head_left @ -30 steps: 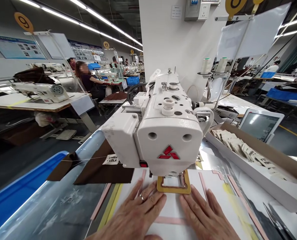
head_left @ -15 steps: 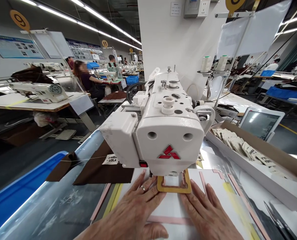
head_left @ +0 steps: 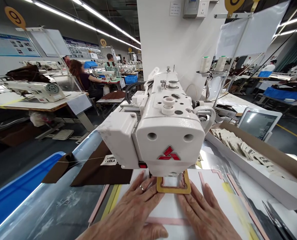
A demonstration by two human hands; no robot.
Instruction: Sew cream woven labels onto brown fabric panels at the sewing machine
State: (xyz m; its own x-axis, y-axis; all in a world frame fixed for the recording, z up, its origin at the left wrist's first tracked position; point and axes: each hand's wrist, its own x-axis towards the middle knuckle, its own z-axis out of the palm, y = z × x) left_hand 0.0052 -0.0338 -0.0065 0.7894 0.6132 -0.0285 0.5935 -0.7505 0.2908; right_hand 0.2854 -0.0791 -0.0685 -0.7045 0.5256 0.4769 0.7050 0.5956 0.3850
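My left hand (head_left: 135, 205) lies flat with fingers stretched on a white sheet (head_left: 167, 210), left of a brass-coloured clamp frame (head_left: 173, 189). On the frame's other side my right hand (head_left: 204, 210) presses flat too, its fingertips close to the frame's edge. Neither hand grips anything. Above them looms the head of a white sewing machine (head_left: 170, 143), which hides the needle area. Brown fabric (head_left: 101, 175) with a white printed label (head_left: 109, 160) lies left of the machine. Pink and yellow strips border the sheet.
At the right, a cardboard box (head_left: 288, 196) holds a row of white labels (head_left: 250, 151). Metal scissors or tweezers (head_left: 275, 216) lie in front of it, and a tablet-like screen (head_left: 259, 123) stands behind. A blue bin (head_left: 21, 196) is at left. People sit at machines farther back.
Both hands stay flat beside the clamp frame, hardly moved. The camera view has shifted very slightly; the machine and fabric look the same.
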